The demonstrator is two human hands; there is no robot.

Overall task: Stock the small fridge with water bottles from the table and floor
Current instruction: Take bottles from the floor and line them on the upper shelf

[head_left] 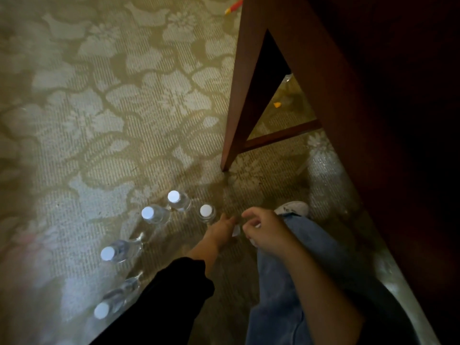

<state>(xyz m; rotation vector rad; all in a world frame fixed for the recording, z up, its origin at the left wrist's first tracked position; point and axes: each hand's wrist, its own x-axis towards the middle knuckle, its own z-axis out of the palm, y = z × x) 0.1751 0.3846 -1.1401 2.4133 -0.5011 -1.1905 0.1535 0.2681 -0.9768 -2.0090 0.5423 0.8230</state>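
Five bottles (pixel 149 214) stand lower left on carpet (pixel 99 108). Our left hand (pixel 221 226) reaches, fingers open, toward the nearest bottle (pixel 206 212); right hand (pixel 265 231) curled, grip unclear. Brushing neighbours could topple them.

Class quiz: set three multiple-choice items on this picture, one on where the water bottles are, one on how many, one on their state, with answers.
1. Where do the water bottles stand?
A. on the carpet
B. on a shelf
C. in a fridge

2. How many white caps show?
A. three
B. five
C. eight

3. The bottles are:
A. capped
B. uncapped
C. crushed flat

Answers:
1 A, they stand on the patterned carpet, left of the table leg.
2 B, five white caps can be counted.
3 A, each bottle wears its cap.
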